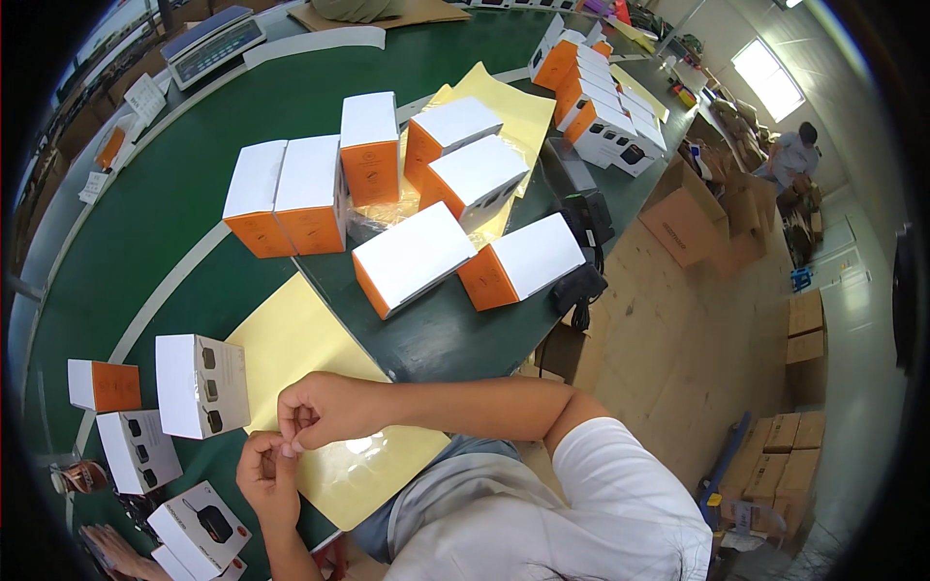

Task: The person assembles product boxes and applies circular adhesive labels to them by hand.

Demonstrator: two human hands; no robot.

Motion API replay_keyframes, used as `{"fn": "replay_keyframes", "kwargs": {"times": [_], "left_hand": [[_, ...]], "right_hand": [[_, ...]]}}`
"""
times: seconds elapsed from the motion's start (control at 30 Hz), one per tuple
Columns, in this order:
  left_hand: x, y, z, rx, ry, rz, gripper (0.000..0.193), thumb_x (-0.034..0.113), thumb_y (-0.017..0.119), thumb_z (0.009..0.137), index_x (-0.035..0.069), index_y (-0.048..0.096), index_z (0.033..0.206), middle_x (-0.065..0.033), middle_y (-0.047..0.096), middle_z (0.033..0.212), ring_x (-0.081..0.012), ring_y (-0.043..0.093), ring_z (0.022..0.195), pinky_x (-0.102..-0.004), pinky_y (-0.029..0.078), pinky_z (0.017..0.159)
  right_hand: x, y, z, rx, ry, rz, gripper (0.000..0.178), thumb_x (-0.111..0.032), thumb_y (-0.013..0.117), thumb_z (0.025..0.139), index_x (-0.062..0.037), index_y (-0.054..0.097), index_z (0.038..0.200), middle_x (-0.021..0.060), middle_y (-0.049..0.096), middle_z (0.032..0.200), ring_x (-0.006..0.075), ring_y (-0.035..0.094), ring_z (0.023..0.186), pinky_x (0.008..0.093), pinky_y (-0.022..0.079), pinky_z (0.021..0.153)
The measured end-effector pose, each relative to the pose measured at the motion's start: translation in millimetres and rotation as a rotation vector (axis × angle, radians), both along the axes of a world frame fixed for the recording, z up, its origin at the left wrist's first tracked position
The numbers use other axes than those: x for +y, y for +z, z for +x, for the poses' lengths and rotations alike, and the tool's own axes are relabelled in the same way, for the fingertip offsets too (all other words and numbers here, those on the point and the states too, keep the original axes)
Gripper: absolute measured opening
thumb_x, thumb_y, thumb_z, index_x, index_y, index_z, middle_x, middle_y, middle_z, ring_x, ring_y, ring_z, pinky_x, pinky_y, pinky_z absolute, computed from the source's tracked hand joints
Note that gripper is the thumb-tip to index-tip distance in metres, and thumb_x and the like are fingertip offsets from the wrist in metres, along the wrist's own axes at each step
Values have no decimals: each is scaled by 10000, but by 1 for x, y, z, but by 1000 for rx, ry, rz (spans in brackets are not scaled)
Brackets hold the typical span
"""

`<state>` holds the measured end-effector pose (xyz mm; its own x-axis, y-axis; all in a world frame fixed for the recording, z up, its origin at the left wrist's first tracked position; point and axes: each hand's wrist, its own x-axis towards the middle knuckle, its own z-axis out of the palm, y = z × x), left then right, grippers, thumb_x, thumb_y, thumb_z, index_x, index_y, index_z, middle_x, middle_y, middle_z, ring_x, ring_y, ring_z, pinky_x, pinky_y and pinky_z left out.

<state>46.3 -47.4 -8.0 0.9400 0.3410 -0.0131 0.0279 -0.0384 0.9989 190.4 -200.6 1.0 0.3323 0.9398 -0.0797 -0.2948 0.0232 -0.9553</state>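
Note:
My right hand [327,414] and my left hand [265,473] meet fingertip to fingertip, both closed in a pinch. Whatever lies between the fingers is too small to make out. Beneath them is a yellow sheet [397,474] with clear round shapes on its shiny surface, reaching the table's near edge. A white box [184,387] with pictures of small black devices stands just beyond my hands. Beside it are a second white box [131,450] and a small orange-and-white box [116,385]. Closer to me, another white box [201,523] shows a black device on its face.
Several orange-and-white boxes [417,257] stand on the green table [194,184], with more rowed at the far right [605,126]. Black adapters with cables [581,286] lie by the edge. Another person's hand [121,554] rests at lower left. Cartons [683,218] stand on the floor.

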Motion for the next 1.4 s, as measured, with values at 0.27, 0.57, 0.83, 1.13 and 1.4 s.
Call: {"fn": "replay_keyframes", "kwargs": {"times": [0.27,0.57,0.83,1.13,1.4], "left_hand": [[0,5,0,-14,-16,56,53,-28,637,924,-19,610,968,-27,576,880,-77,544,761,-207,425,687],[-1,6,-2,-33,-50,48,58,-39,643,913,-25,610,960,-32,587,887,-70,540,766,-200,427,689],[-1,7,3,-24,-65,57,72,1,652,919,10,593,960,-10,566,917,-73,525,808,-215,420,717],[-2,4,-2,-27,-89,5,91,-67,663,888,-32,615,957,-38,610,881,-72,558,776,-201,442,693],[0,11,-1,-3,-94,189,67,-17,683,890,-13,650,949,-37,644,869,-101,605,805,-242,481,700]], "right_hand": [[1,4,-7,-209,-121,-5,107,-41,696,863,-19,599,901,-6,572,752,57,513,672,230,434,598],[4,-3,-3,-41,2,26,160,-41,709,835,-14,593,942,0,595,794,54,534,706,219,454,626],[2,2,4,-44,14,-32,189,-82,773,824,-21,606,889,-2,604,788,49,545,713,210,448,615],[0,-3,-3,-15,21,18,173,-57,766,835,-35,597,867,-13,609,770,38,542,684,206,436,599],[5,-17,-3,0,6,16,199,-39,781,851,-52,583,859,-14,618,788,29,558,729,209,443,605]]}}
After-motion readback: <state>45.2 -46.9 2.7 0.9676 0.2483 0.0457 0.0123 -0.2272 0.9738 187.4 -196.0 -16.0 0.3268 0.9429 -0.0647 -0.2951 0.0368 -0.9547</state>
